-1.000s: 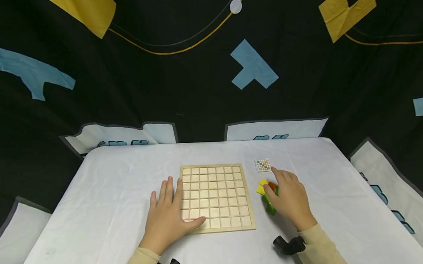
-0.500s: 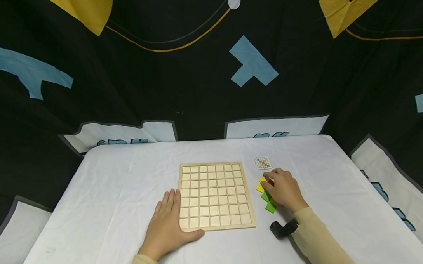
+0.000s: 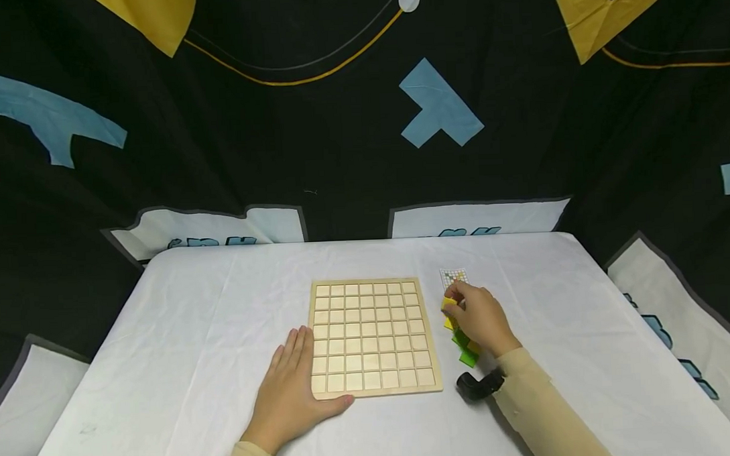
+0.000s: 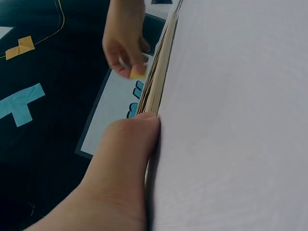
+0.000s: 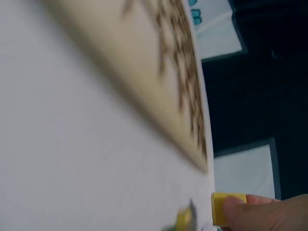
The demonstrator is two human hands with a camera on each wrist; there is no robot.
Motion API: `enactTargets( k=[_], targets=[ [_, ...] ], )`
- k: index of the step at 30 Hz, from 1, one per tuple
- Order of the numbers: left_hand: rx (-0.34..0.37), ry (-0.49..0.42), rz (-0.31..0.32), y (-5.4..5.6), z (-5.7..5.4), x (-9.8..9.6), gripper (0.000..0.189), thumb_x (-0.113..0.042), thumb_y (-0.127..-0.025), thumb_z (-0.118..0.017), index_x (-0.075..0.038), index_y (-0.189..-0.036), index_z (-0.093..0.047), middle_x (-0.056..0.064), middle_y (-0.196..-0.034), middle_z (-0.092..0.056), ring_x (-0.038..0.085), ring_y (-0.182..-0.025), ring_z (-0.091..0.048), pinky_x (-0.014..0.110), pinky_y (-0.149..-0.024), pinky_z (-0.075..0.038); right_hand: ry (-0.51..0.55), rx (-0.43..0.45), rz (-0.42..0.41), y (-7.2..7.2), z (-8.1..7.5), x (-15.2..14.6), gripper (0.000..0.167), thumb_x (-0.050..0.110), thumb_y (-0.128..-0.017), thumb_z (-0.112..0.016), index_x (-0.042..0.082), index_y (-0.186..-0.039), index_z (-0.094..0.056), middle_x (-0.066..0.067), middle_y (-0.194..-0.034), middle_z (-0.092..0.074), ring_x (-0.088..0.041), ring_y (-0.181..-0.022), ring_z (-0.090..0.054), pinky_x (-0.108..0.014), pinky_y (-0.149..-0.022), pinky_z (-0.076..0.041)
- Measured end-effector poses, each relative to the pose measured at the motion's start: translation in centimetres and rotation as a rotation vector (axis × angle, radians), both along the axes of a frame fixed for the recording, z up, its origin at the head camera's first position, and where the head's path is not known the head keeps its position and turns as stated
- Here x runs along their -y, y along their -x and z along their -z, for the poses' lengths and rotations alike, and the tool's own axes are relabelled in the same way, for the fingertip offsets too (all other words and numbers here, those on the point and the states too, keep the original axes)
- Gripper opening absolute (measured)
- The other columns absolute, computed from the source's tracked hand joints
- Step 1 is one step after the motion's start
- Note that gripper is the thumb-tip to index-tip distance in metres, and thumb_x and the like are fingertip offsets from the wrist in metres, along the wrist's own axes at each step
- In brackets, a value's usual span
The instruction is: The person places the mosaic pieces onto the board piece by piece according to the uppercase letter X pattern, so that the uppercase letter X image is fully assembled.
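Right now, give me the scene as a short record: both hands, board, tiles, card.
Left hand: fingers straight at the board's left edge, thumb touching its near edge
Right hand: pinches a yellow tile
Board: wooden grid, flat on the white-covered table
Loose tiles: green and yellow, right of the board, partly hidden by the right hand
Card: small printed grid, beyond the tiles, partly hidden

The left hand [image 3: 289, 388] has straight fingers [image 3: 297, 351] and outstretched thumb [image 3: 336, 406]; the right hand [image 3: 479, 318] pinches.
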State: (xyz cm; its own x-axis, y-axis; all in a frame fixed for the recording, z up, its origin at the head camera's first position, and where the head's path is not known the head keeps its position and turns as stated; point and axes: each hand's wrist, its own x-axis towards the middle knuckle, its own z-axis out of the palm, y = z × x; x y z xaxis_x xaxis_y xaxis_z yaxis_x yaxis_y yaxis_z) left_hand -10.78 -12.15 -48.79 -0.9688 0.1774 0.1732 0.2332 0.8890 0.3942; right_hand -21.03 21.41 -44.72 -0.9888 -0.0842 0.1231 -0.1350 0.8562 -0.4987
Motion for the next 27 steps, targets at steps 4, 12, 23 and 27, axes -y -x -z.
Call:
enactTargets(
  k=[4, 12, 23, 27],
  targets=[
    [0.000, 0.011, 0.002, 0.1, 0.1, 0.1, 0.133, -0.085, -0.067, -0.064, 0.004, -0.155, -0.022, 0.018, -0.164, -0.020, 0.033, -0.154, -0.019, 0.052, -0.124, -0.019, 0.074, 0.053, -0.048, 1.1, -0.5, 2.2, 0.016, 0.019, -0.091, -0.073, 0.015, -0.105, -0.067, -0.001, -0.099, -0.070, -0.014, -0.081, -0.062, -0.030, -0.068, -0.050],
    [0.017, 0.022, -0.003, 0.0, 0.1, 0.1, 0.131, -0.086, -0.068, -0.062, 0.003, -0.156, -0.022, 0.016, -0.165, -0.019, 0.033, -0.154, -0.019, 0.052, -0.124, -0.019, 0.130, 0.066, -0.114, 2.6, 0.0, 6.3, 0.013, 0.020, -0.090, -0.074, 0.019, -0.101, -0.068, 0.002, -0.095, -0.069, -0.015, -0.083, -0.060, -0.034, -0.079, -0.052],
    [0.018, 0.041, -0.002, 0.0, 0.1, 0.0, 0.131, -0.087, -0.069, -0.059, 0.003, -0.156, -0.021, 0.016, -0.165, -0.018, 0.032, -0.154, -0.018, 0.052, -0.125, -0.019, 0.043, 0.026, -0.156, 3.1, 0.6, 7.5, 0.013, 0.019, -0.091, -0.072, 0.018, -0.104, -0.075, 0.001, -0.101, -0.069, -0.018, -0.093, -0.062, -0.038, -0.086, -0.054],
    [0.018, 0.039, -0.004, 0.0, 0.1, 0.0, 0.131, -0.087, -0.069, -0.059, 0.003, -0.155, -0.021, 0.016, -0.165, -0.018, 0.032, -0.154, -0.018, 0.052, -0.125, -0.019, -0.025, 0.029, -0.172, 2.7, 0.5, 7.4, 0.017, 0.022, -0.093, -0.070, 0.018, -0.108, -0.077, -0.002, -0.112, -0.066, -0.024, -0.105, -0.058, -0.041, -0.092, -0.052]
  ],
)
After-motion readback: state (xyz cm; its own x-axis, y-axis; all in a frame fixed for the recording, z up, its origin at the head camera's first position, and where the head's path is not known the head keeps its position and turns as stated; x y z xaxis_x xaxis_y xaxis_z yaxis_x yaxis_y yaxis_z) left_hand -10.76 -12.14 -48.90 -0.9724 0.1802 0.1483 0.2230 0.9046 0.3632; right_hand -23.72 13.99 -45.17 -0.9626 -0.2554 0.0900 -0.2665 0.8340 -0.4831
